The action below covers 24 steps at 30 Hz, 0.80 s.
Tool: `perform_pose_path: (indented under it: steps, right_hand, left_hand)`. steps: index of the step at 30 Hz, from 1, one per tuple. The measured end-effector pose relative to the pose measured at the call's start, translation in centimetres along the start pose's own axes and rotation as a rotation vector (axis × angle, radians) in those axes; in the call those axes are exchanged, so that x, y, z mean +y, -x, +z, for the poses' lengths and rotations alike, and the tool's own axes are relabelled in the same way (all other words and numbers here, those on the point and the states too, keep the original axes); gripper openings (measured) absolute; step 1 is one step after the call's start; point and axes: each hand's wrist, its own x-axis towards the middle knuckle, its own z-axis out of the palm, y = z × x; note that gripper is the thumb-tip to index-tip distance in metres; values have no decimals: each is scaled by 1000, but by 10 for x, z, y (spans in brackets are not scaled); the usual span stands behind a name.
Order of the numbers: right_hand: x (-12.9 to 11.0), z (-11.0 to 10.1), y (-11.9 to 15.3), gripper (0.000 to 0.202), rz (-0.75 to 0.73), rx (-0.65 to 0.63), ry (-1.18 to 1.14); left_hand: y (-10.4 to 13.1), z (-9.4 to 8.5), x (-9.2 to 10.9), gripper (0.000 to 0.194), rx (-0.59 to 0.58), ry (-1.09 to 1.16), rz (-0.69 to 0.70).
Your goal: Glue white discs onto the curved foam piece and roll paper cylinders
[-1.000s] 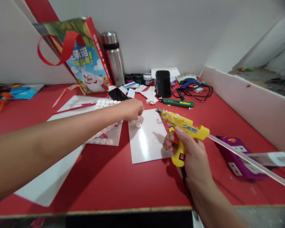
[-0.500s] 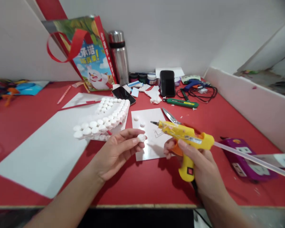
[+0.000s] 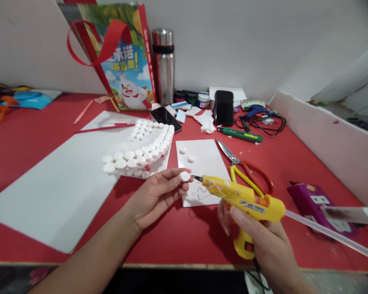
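Between thumb and fingers, my left hand (image 3: pixel 159 194) pinches a small round white piece (image 3: pixel 185 176). My right hand (image 3: pixel 257 232) is wrapped round a yellow glue gun (image 3: pixel 233 194) with a clear glue stick out of its back. The gun's dark nozzle points left and is at the white piece's right edge. Under and behind them lies a white card (image 3: pixel 202 151) with a small drawn outline and two loose white discs (image 3: pixel 191 159). A curved structure of several white discs (image 3: pixel 135 157) stands left of the card, partly over a white sheet (image 3: pixel 55 183).
Right of the card lie open scissors (image 3: pixel 248 171) with red and yellow handles and a purple case (image 3: pixel 315 200). At the back are a gift bag (image 3: pixel 125 61), a steel bottle (image 3: pixel 164 69), a phone (image 3: pixel 166 118), a black device (image 3: pixel 223 108) and a green cutter (image 3: pixel 242 134).
The glue gun has come down and its nozzle has met the white piece in my left hand. The scissors show more fully. The view has shifted slightly.
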Motion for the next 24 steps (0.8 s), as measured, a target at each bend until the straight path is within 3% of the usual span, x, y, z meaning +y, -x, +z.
perform_pose_path:
  steps: [5, 24]
  right_hand:
    - [-2, 5, -2, 39, 29, 36, -11]
    - [-15, 12, -4, 44, 93, 65, 88]
  left_hand:
    - [-3, -2, 1, 20, -7, 2, -4]
    - [-6, 0, 0, 20, -24, 43, -28]
